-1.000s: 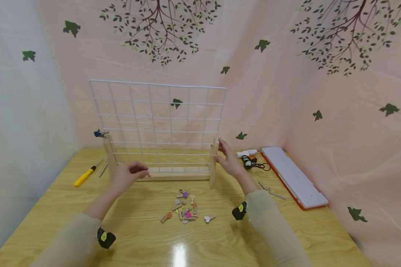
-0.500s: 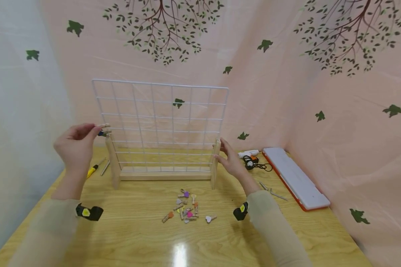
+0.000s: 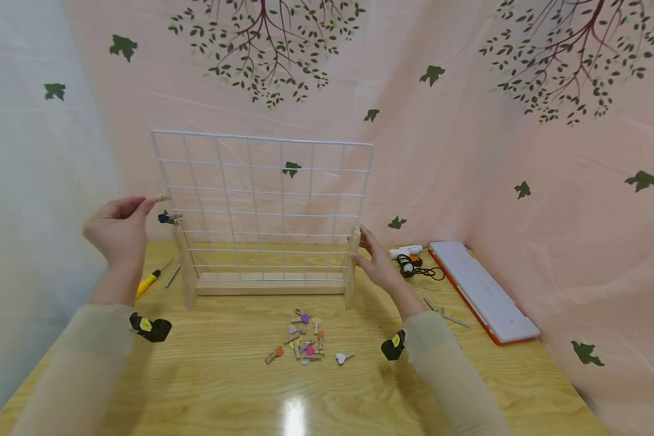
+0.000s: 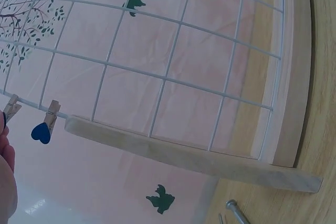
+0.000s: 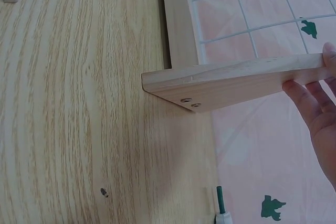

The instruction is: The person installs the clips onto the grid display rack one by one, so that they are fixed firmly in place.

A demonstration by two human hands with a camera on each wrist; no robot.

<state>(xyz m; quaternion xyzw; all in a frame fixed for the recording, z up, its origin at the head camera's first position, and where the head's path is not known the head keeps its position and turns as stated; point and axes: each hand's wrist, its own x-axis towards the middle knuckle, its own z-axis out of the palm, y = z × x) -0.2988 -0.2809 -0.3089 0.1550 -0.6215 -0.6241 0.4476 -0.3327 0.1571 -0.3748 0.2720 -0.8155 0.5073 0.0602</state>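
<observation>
Left hand [image 3: 117, 233] pinches mini wooden clothespin [image 4: 12, 107] at wire grid [image 4: 181, 23]'s left edge, above blue-heart clothespin [image 4: 41, 133]; right hand [image 3: 380, 266] grips right wooden upright [image 5: 226, 90]. Looks like clipping step; next probably calls for seating it, letting go.

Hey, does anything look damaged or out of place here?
One thing stands out: a small dark mark on the tabletop, in the right wrist view. It interrupts the pale wood grain; whether it's a chip or debris, I can't tell.
</observation>
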